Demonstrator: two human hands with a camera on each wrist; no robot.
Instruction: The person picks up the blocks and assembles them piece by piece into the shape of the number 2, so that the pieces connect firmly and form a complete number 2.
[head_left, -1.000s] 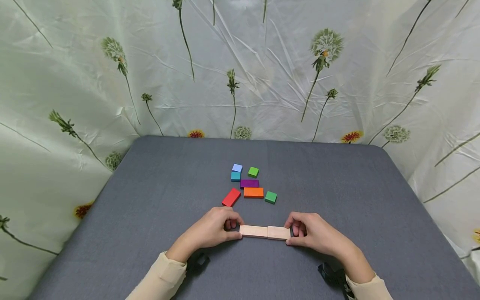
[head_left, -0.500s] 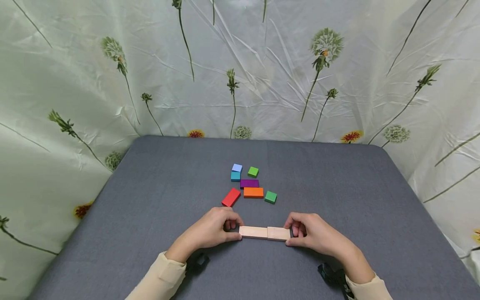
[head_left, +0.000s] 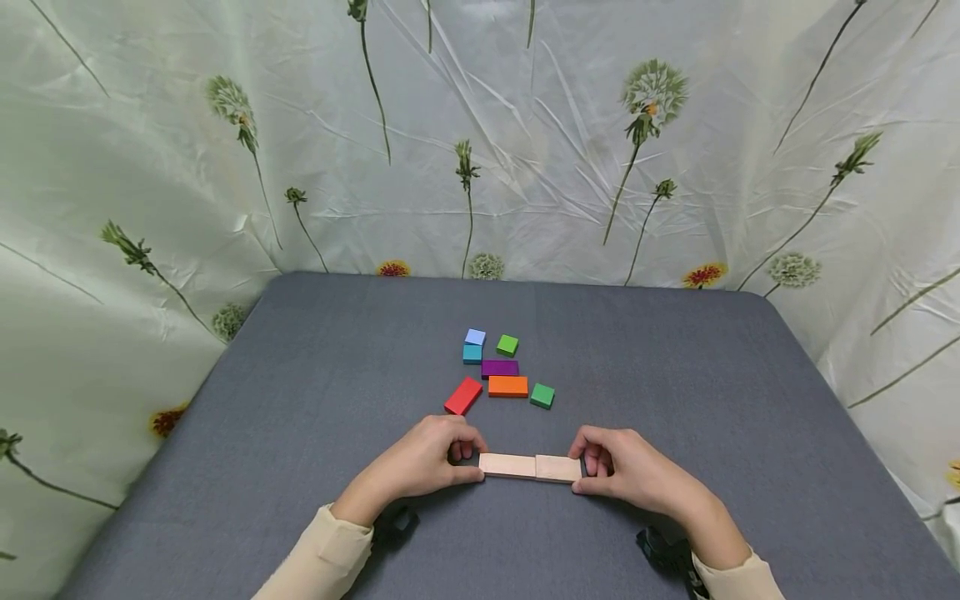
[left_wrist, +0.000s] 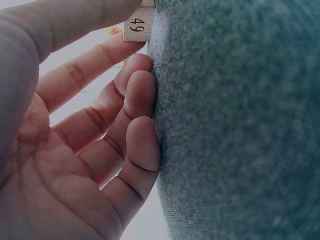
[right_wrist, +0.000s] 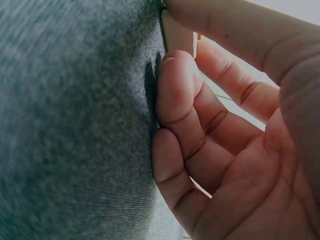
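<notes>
Two plain wooden blocks lie end to end in a row on the grey cloth in the head view. My left hand (head_left: 431,454) pinches the outer end of the left wooden block (head_left: 507,465) between thumb and forefinger. At the other end, my right hand (head_left: 626,467) pinches the right wooden block (head_left: 558,468) the same way. The left wrist view shows the number 49 printed on the end of the left block (left_wrist: 136,25). In the right wrist view, the fingers cover much of the right block (right_wrist: 177,35).
Behind the hands lie a red block (head_left: 463,396), an orange block (head_left: 507,387), a purple block (head_left: 500,369), a dark green block (head_left: 542,396), a light green block (head_left: 507,345), a teal block (head_left: 472,354) and a light blue block (head_left: 476,337). A flowered curtain (head_left: 540,225) hangs beyond the table.
</notes>
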